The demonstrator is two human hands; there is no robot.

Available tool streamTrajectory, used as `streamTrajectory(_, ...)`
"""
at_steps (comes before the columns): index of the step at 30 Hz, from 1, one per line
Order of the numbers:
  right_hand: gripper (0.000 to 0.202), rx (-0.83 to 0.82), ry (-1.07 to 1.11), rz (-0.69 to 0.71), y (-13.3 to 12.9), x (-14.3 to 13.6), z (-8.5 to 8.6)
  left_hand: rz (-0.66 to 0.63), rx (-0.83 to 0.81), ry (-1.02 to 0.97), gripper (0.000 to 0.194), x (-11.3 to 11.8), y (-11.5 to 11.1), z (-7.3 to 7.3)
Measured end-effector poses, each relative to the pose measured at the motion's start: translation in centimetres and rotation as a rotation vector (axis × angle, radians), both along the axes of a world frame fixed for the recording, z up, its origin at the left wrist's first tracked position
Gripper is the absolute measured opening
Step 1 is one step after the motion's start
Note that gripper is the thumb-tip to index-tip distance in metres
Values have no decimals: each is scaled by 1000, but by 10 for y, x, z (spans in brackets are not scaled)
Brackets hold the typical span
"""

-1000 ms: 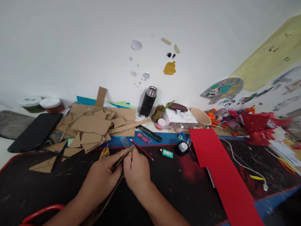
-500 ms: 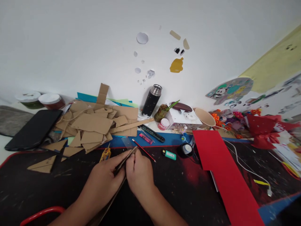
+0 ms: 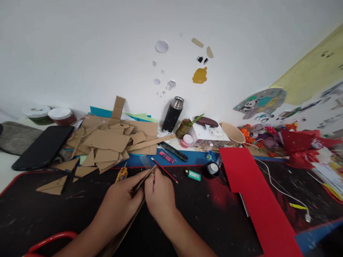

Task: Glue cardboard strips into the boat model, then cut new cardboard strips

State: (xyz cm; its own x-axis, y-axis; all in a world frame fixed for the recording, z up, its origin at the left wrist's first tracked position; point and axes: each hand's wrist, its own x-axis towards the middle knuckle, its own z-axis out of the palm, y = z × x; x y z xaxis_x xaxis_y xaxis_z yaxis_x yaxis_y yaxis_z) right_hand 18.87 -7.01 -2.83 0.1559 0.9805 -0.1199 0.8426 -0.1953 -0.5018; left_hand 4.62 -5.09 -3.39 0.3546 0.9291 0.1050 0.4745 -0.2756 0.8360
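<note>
Between my hands, in the lower middle of the head view, a strip of brown cardboard stands on edge. My left hand is closed around its left side, thumb and fingers on either face. On the right, my right hand pinches the far end, its fingers curled against the edge. Much of the cardboard is hidden by the hands and the left forearm. Just beyond the left hand lies a small yellow glue bottle. A red pencil lies past the right hand.
Cardboard scraps are heaped at the back left beside a black phone. A black flask stands against the wall. Right of my hands lie a green lighter and red card. A red handle shows at lower left.
The view has shifted slightly, so the things at the left appear a little further right and more of the red handle shows. Both hands keep their hold on the cardboard.
</note>
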Motion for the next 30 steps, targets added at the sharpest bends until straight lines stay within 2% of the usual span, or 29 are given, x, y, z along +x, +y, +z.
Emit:
streamTrajectory(8, 23, 19, 11, 3, 0, 1, -2, -12, 20, -27, 45, -2, -1, 0)
streamTrajectory(17, 24, 35, 55, -8, 0, 2, -5, -56, -55, -46, 46, -2, 2, 10)
streamTrajectory(30, 29, -7, 65, -21, 3, 2, -3, -179, -122, -10, 54, -6, 8, 20)
